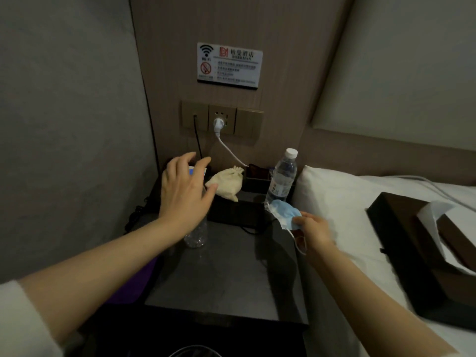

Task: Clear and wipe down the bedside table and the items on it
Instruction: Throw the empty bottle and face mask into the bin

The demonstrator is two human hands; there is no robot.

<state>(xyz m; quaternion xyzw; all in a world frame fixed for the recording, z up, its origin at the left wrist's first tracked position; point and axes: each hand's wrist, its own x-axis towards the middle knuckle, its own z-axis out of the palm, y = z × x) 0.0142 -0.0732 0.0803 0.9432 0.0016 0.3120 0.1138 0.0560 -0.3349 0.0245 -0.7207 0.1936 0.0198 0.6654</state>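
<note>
Bare forearms, white sleeve [15, 318] cuff

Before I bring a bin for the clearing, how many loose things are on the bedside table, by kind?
Bottles: 2, a capped one at the back and a crumpled one under the left hand
Cloth pouch: 1
Face mask, pinched by the right hand: 1
Total: 4

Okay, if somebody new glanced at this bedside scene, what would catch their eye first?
Probably the two hands: the left hand spread open above a crumpled clear bottle on the dark bedside table, and the right hand pinching a blue face mask at the table's right edge. Next, the upright water bottle and beige pouch near the wall.
</note>
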